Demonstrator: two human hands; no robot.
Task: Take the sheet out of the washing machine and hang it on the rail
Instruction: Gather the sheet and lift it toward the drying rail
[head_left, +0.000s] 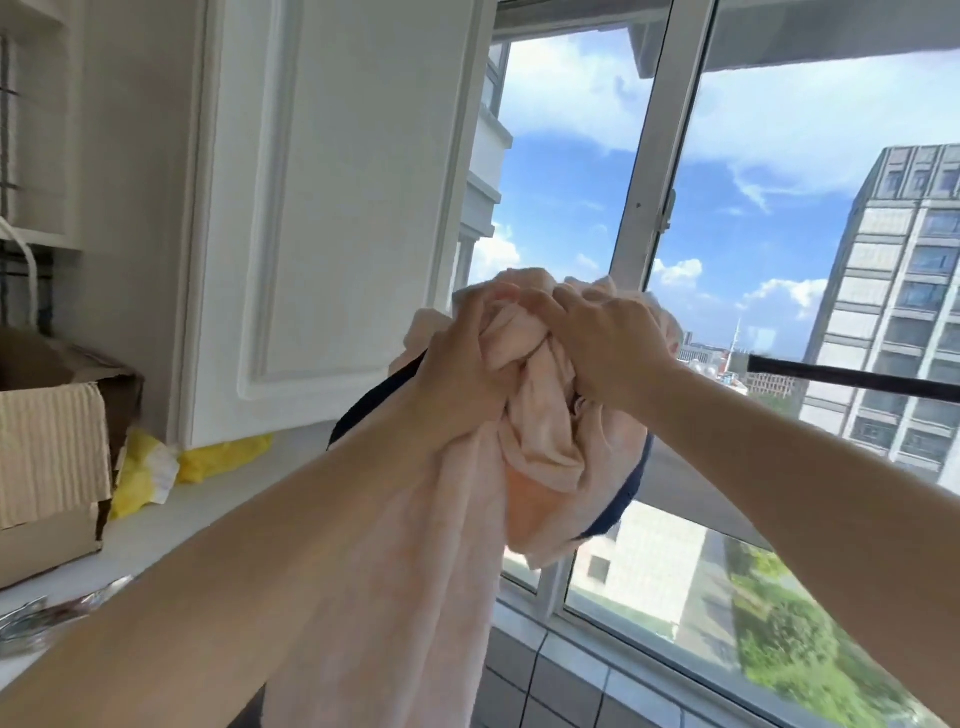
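I have the sheet (524, 415) out of the machine and up at chest height in front of the window (779, 208), so I judge the hanging step is in hand and the washer part is done; the machine itself is not in view. My left hand (462, 364) has its fingers curled round a bunched fold near the top of the pink cloth, and my right hand (608, 348) is closed on the wad just beside it, the two hands touching over the bundle. The rest of the sheet hangs down between my forearms, twisted, with a dark trim showing at both sides. A thin dark bar (852, 376) runs out to the right from behind my right wrist; I take it for the rail, though I cannot tell whether the cloth is already over it. Next I would need to find an edge, pull my hands apart to open the wad, and lay it across the bar evenly
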